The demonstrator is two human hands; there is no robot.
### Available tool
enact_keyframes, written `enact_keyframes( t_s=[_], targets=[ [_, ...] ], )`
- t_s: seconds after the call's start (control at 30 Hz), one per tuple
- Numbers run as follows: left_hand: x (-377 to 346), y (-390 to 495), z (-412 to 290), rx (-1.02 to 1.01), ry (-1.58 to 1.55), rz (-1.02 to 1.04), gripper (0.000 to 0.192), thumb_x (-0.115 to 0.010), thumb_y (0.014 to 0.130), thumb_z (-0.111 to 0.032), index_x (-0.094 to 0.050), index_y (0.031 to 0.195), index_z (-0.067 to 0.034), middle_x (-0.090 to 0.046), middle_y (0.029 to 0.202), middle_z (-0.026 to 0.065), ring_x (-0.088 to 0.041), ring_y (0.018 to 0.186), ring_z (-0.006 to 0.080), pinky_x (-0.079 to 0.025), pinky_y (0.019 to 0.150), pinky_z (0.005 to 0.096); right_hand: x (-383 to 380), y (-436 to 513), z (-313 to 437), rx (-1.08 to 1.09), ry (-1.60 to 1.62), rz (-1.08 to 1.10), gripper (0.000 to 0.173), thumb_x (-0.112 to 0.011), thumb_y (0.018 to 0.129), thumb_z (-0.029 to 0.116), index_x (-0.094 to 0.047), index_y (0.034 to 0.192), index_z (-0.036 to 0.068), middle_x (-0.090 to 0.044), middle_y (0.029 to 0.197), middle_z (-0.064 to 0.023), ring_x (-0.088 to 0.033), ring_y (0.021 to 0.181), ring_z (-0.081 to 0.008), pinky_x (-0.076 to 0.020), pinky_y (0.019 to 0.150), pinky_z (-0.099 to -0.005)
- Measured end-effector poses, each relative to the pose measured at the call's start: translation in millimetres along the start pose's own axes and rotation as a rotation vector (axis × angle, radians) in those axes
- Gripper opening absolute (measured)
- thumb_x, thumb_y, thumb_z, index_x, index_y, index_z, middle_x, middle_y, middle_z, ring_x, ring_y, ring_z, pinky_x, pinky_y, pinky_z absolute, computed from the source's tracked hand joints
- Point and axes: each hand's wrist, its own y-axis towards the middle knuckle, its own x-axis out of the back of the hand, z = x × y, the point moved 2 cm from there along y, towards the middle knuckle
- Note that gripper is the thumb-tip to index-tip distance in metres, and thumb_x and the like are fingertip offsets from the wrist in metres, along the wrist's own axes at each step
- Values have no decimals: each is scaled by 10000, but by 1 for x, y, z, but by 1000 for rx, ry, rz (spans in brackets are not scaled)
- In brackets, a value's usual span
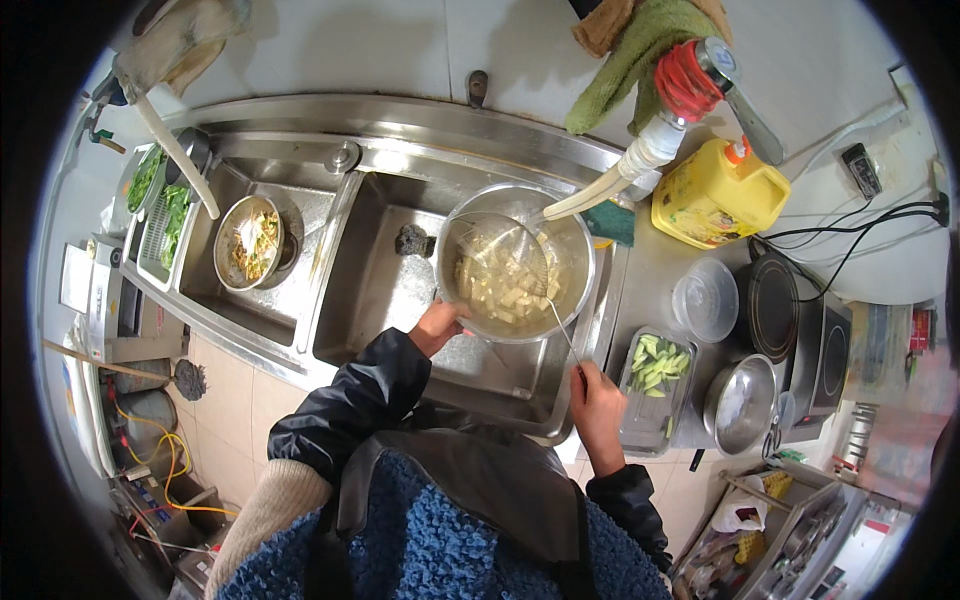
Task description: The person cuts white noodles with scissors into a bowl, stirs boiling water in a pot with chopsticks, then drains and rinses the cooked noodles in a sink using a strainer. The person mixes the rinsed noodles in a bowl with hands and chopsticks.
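A large round stainless-steel pot (579, 281) sits over the right basin (375, 300) of a steel sink. Pale cut pieces of food (514, 304) lie in liquid inside it. My left hand (437, 328) grips the pot's near-left rim. In my right hand (600, 397) is the thin handle of a wire-mesh skimmer (536, 259), whose round mesh is inside the pot, over the food. From above, a hose-like tap spout (596, 196) reaches over the pot's far-right rim, and water appears to run from it.
A bowl of food scraps (251, 244) is in the left basin; dark steel wool (414, 241) lies in the right. On the right counter are a yellow jug (716, 195), a plastic tub (705, 298), a tray of cut green vegetable (658, 364) and a steel bowl (742, 405). Leafy greens (176, 214) stand far left.
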Motion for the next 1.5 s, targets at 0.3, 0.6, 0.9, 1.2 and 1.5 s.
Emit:
enact_keyframes(
  t_s=[0.3,0.6,0.9,1.2,1.5],
  targets=[
    [-1,8,-1,42,-90,92,245,-518,813,-24,-552,1048,36,-612,986,100,-604,855,208,-508,703,344,10,-22,-21,79,-90,-227,136,-664,806,116,-628,935,90,-575,690,-90,-571,550,-271,-448,490,-357],
    [24,-21,-18,-53,-35,-54,395,-511,777,6,-479,1170,31,-589,1027,128,-612,838,230,-532,638,343,-13,-64,-54,-448,668,97,216,-529,943,182,-528,815,8,-398,565,-6,-367,540,-73,-321,475,-261],
    [74,-79,-21,-225,-9,-266,316,-494,781,13,-521,1096,5,-584,969,101,-604,807,224,-514,631,345,-51,-106,-58,-660,731,169,238,-508,948,240,-507,790,62,-401,547,36,-360,448,-43,-272,388,-224],
    [96,-114,-29,-359,140,-503,365,-525,732,-25,-531,1097,-34,-600,917,40,-588,745,150,-481,589,274,-76,-50,-16,-923,1136,913,260,-496,943,331,-489,807,110,-366,571,59,-312,422,-42,-237,380,-190],
    [103,-113,-58,-695,498,-553,669,-510,706,84,-342,1349,-1,-571,1117,125,-550,1016,204,-430,880,283,-72,-30,15,-892,1234,1086,250,-444,972,317,-473,829,114,-315,572,78,-243,432,-19,-205,376,-181]
  ],
)
